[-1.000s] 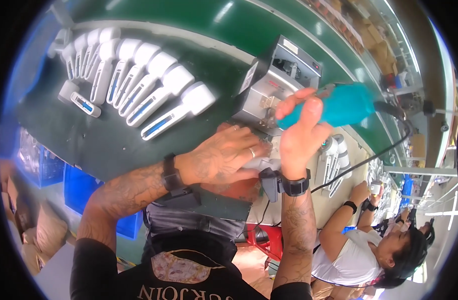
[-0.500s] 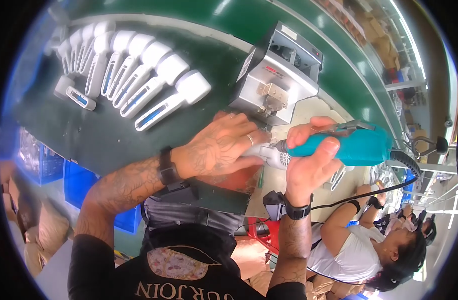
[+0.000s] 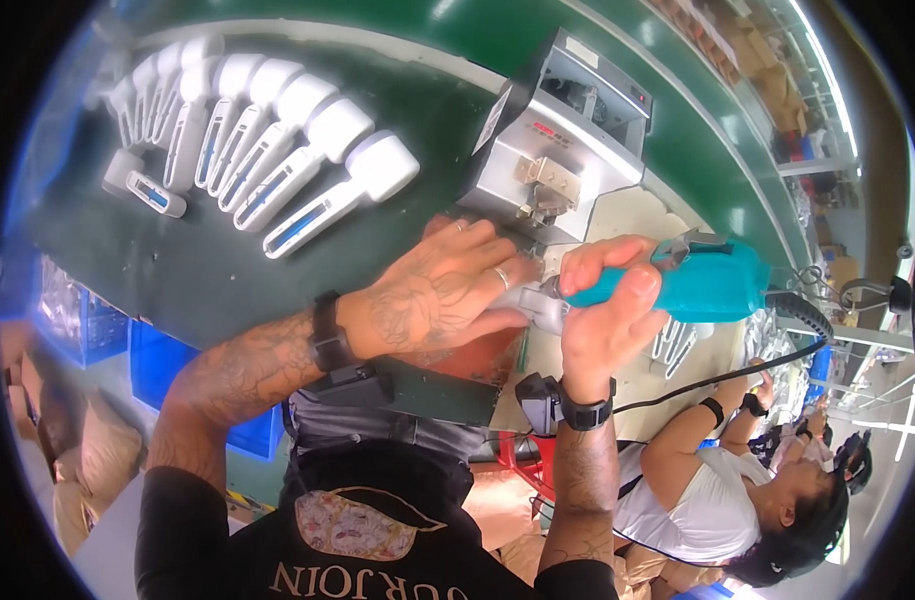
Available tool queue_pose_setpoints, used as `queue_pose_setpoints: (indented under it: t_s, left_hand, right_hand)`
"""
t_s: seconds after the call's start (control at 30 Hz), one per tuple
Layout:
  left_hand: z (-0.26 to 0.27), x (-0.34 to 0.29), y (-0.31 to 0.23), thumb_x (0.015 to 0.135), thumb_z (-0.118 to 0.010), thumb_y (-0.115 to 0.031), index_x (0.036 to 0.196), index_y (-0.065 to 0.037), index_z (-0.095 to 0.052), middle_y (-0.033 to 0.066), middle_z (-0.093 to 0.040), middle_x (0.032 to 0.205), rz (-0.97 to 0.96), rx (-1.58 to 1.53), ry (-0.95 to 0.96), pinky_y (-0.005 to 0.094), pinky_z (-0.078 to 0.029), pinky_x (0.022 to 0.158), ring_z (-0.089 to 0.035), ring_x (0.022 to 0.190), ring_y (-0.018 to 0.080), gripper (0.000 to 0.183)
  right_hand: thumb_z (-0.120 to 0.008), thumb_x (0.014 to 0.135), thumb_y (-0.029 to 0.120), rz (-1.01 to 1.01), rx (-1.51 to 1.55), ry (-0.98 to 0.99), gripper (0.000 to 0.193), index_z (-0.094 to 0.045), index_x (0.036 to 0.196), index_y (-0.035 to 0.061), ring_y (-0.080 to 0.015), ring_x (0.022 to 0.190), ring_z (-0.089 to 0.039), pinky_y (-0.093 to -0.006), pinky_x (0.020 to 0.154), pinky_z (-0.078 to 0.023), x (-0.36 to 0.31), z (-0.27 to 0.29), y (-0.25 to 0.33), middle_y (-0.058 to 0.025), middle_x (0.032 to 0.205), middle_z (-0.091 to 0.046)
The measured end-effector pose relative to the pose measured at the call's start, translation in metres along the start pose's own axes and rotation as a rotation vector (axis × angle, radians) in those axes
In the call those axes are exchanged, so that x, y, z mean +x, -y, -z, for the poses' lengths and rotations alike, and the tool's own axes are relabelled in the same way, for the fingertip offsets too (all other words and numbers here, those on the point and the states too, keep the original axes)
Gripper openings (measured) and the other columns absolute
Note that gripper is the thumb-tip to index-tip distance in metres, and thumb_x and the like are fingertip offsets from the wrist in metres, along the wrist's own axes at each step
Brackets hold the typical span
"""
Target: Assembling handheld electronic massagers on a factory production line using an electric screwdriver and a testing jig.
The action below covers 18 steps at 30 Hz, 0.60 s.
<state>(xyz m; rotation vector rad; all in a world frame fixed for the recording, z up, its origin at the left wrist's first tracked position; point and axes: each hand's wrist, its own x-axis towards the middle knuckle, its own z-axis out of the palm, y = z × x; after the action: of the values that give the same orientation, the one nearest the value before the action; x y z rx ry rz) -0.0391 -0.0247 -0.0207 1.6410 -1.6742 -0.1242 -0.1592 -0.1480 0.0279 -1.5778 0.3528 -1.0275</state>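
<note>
My left hand (image 3: 437,295) presses down on a white plastic handheld device (image 3: 539,305), covering most of it at the bench's near edge. My right hand (image 3: 605,318) grips a teal electric screwdriver (image 3: 692,282), held nearly level with its tip against the white device next to my left fingers. A black cable (image 3: 737,375) trails from the screwdriver's rear toward the right.
A row of several white handheld devices (image 3: 277,160) lies on the green mat (image 3: 177,260) at left. A grey box-shaped machine (image 3: 562,130) stands just behind my hands. More white parts (image 3: 677,340) lie to the right. Another person (image 3: 737,500) works at lower right. Blue bins (image 3: 157,370) sit below the bench.
My right hand brought the teal screwdriver down from in front of the grey machine and turned it level, its tip now at the white device. My left hand stayed on the device.
</note>
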Motion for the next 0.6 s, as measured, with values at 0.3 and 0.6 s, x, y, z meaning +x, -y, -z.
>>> queue_pose_setpoints:
  t_s: [0.3,0.6]
  left_hand:
    - [-0.002,-0.002,0.002,0.083,-0.078,-0.035,0.111,-0.009,-0.066,0.0077,-0.064,0.108,-0.040,0.013,-0.018,0.0405,-0.050,0.085,-0.057,0.096,0.0273,0.039]
    - [-0.002,-0.003,0.006,0.081,-0.074,-0.026,0.119,-0.007,-0.061,0.0082,-0.060,0.101,-0.097,-0.040,-0.032,0.0414,-0.046,0.083,-0.055,0.095,0.0273,0.044]
  right_hand:
    - [-0.052,0.105,0.051,-0.012,-0.013,-0.002,0.057,-0.052,0.115,-0.0049,-0.0184,0.065,-0.055,-0.0326,0.062,-0.046,0.015,-0.003,0.012,-0.0080,0.073,-0.055]
    - [-0.051,0.107,0.041,0.077,-0.077,-0.021,0.043,-0.054,0.107,-0.0017,-0.0176,0.068,-0.059,-0.0307,0.063,-0.047,0.057,-0.032,-0.008,-0.0069,0.076,-0.059]
